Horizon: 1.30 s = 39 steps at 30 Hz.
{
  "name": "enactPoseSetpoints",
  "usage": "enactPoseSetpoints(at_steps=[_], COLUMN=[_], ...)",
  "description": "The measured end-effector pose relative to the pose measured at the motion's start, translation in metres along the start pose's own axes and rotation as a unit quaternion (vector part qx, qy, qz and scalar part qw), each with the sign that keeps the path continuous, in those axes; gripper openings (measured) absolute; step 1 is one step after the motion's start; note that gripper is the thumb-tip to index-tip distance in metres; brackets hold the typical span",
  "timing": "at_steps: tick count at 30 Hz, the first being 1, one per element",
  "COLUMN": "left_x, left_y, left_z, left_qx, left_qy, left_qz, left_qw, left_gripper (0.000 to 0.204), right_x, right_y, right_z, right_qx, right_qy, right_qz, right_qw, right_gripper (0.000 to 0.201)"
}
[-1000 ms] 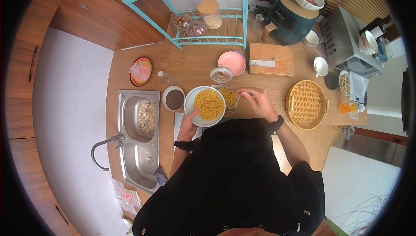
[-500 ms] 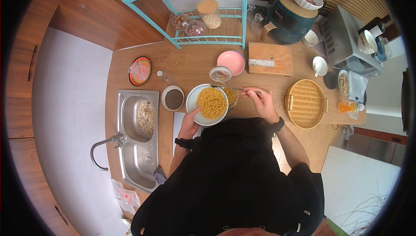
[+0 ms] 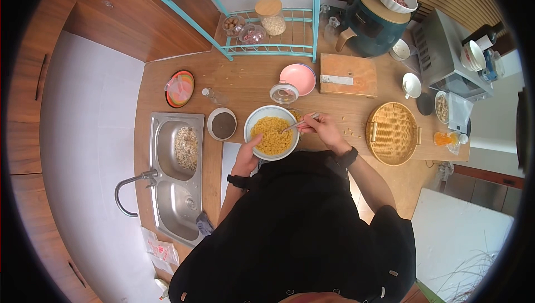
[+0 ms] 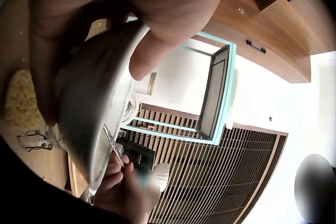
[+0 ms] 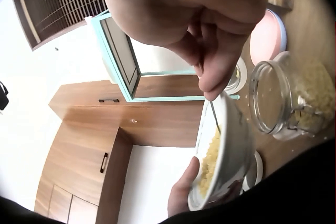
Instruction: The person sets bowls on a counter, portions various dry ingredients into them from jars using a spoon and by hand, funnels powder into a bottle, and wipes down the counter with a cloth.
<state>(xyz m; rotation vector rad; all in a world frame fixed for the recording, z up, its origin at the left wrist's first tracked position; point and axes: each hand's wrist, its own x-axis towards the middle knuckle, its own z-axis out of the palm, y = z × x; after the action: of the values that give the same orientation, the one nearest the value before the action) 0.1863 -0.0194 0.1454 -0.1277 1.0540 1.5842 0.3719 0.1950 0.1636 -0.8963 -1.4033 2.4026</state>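
Observation:
My left hand (image 3: 246, 158) holds a white bowl (image 3: 267, 111) of yellow macaroni (image 3: 272, 135), its thumb over the rim and its fingers under the side. The left wrist view shows the bowl tilted. Between thumb and fingers, my right hand (image 3: 327, 132) pinches the handle of a metal spoon (image 3: 295, 125). The spoon's head is hidden in the macaroni. Behind the bowl's right side stands a clip-top glass jar (image 5: 286, 95), also with macaroni in it, its lid (image 3: 283, 93) swung back.
A bowl of dark grains (image 3: 224, 126) stands left of the white bowl, by the double sink (image 3: 202, 141). Pink bowls (image 3: 298, 79) and a wooden board (image 3: 348, 74) lie behind. To the right is a wicker tray (image 3: 394, 134), with a few loose macaroni (image 3: 351, 132) near it.
The right hand has brought the spoon from the jar over to the white bowl, and its head is now in the macaroni. The left hand has shifted the bowl slightly right, partly over the jar.

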Motion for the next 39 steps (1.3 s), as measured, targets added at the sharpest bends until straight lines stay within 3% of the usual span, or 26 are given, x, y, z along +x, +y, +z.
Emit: enactPoseSetpoints(at_steps=[7, 9, 16, 19, 21, 24, 28, 31, 33, 34, 36, 37, 39], left_x=[-0.001, -0.004, -0.009, -0.01, -0.009, -0.007, -0.005, -0.005, -0.007, -0.007, -0.004, -0.002, 0.0], left_y=[-0.002, 0.0, 0.004, 0.004, 0.005, 0.005, 0.005, 0.007, 0.008, 0.008, 0.008, 0.007, 0.006], left_z=[-0.013, -0.022, -0.029, -0.029, -0.027, -0.026, -0.018, -0.005, 0.007, 0.011, 0.012, 0.012, 0.012], left_qx=[0.007, 0.007, 0.02, 0.018, 0.022, 0.032, 0.038, 0.032, 0.018, 0.002, -0.003, -0.006, -0.002], left_qy=[0.002, 0.012, 0.022, 0.021, 0.025, 0.029, 0.033, 0.01, 0.016, 0.023, 0.022, 0.019, 0.014], left_qz=[0.049, 0.052, 0.074, 0.072, 0.067, 0.062, 0.051, 0.037, 0.032, 0.026, 0.02, 0.012, 0.009], left_qw=[0.999, 0.999, 0.997, 0.997, 0.997, 0.997, 0.997, 0.999, 0.999, 0.999, 1.0, 1.0, 1.0], left_gripper=[0.045, 0.045, 0.046, 0.046, 0.046, 0.045, 0.045, 0.044, 0.043, 0.041, 0.041, 0.042, 0.042], right_x=[0.005, 0.002, -0.01, -0.011, -0.016, -0.037, -0.038, -0.03, -0.021, -0.015, -0.005, -0.003, 0.002], right_y=[0.01, 0.004, -0.014, -0.005, 0.001, -0.024, -0.033, -0.026, -0.015, -0.008, 0.005, 0.006, 0.005], right_z=[-0.018, -0.027, -0.047, -0.051, -0.049, -0.027, -0.012, -0.005, -0.001, 0.0, 0.0, -0.001, -0.002], right_qx=[0.052, 0.044, 0.006, -0.083, -0.278, -0.356, -0.312, -0.321, -0.262, -0.263, -0.076, -0.076, 0.002], right_qy=[0.026, 0.048, 0.086, 0.1, 0.077, 0.105, 0.103, 0.051, 0.031, 0.029, 0.004, 0.004, -0.01], right_qz=[0.013, -0.052, -0.107, -0.153, -0.205, -0.239, -0.288, -0.299, -0.223, -0.224, -0.125, -0.124, -0.02], right_qw=[0.998, 0.997, 0.991, 0.98, 0.935, 0.897, 0.899, 0.897, 0.938, 0.938, 0.989, 0.989, 1.0], right_gripper=[0.03, 0.029, 0.028, 0.027, 0.022, 0.019, 0.018, 0.019, 0.022, 0.022, 0.028, 0.028, 0.032])
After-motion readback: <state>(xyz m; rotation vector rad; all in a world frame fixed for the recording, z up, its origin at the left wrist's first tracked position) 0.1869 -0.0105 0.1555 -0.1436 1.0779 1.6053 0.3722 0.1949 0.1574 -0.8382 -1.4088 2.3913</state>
